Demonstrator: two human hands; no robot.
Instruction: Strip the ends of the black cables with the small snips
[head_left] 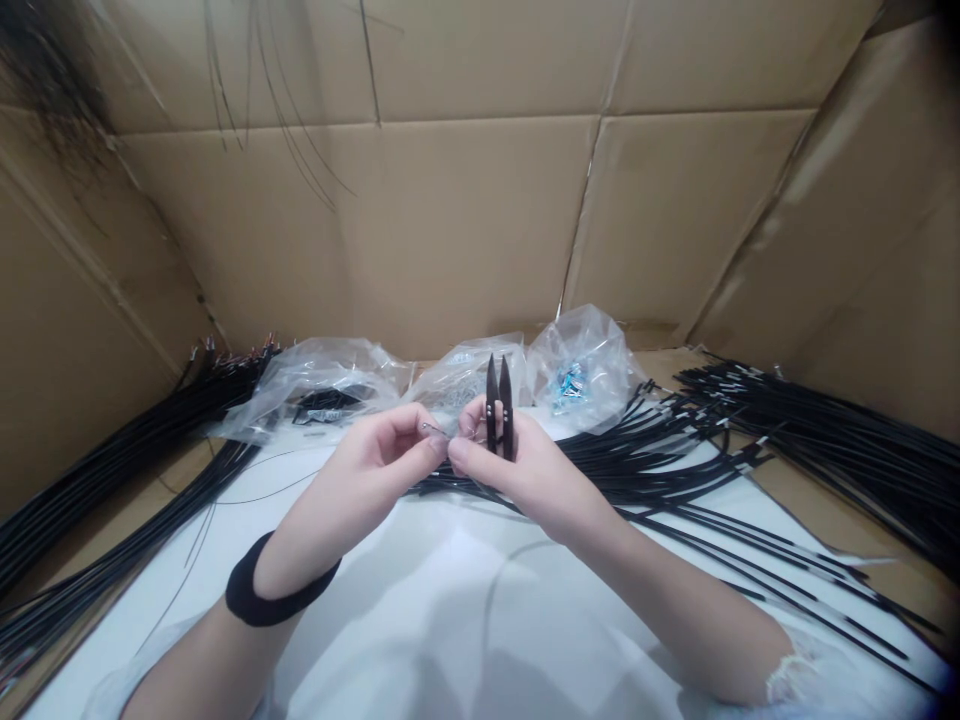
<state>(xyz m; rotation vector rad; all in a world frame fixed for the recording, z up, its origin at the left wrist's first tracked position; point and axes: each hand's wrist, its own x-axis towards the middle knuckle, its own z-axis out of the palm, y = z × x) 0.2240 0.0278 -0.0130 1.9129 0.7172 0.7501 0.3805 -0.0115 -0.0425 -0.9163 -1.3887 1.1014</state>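
Both hands meet at the middle of the white work surface (420, 610). My left hand (386, 455) pinches a small thin metal piece (431, 428), too small to name for certain. Facing it, my right hand (506, 455) has thumb and finger pressed together at the same spot. Black thread snips (499, 405) rest in my right hand, their two pointed blades upward and slightly apart. What the right fingertips pinch is hidden. A bundle of black cables (622, 455) lies just behind and right of the hands.
Clear plastic bags stand along the back: one with black parts (322, 385), one with silvery pieces (465, 375), one with blue bits (574, 375). Cable bundles lie at the left (127, 460) and right (825, 440). Cardboard walls (450, 230) enclose the back and sides. Thin wires hang upper left.
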